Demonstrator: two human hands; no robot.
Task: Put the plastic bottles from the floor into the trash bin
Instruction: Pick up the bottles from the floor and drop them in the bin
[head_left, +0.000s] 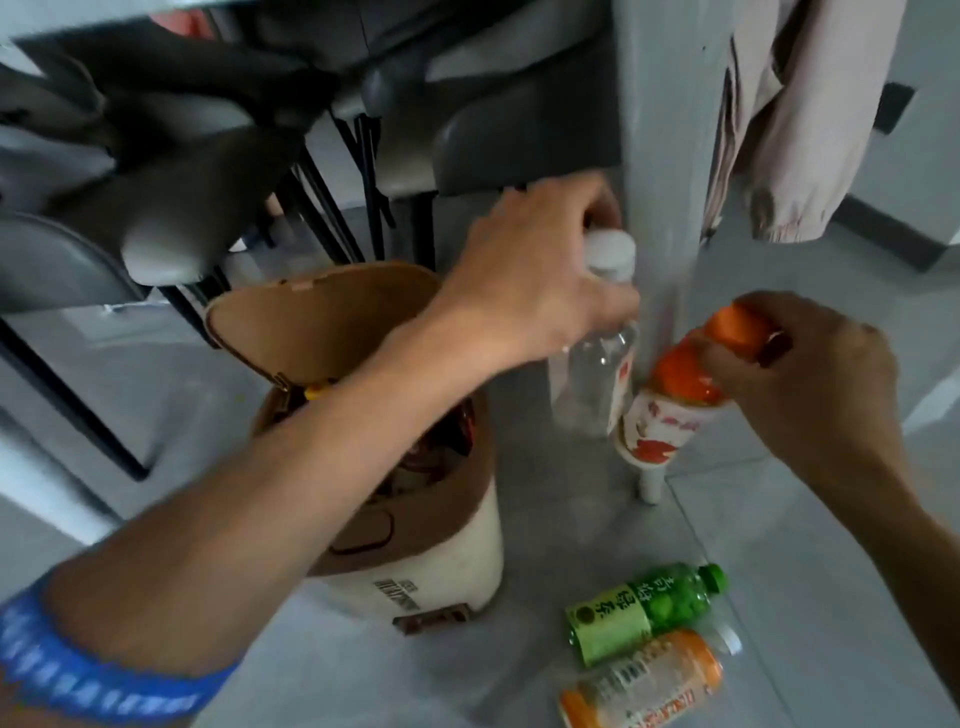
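Observation:
My left hand (540, 275) grips a clear bottle (597, 364) with a white cap by its neck, held upright just right of the bin. My right hand (810, 374) holds an orange-capped bottle (670, 410) with a red and white label, tilted, close beside the clear one. The trash bin (457, 551), brown and white with its lid (322, 317) raised, stands under my left forearm with rubbish inside. On the floor in front lie a green bottle (644, 608) and an orange bottle (644, 680), side by side.
A white table leg (670, 156) rises right behind the held bottles. Chairs with dark legs (363, 171) crowd the space behind the bin. A pale jacket (800, 119) hangs at the upper right. The floor is grey tile (779, 545).

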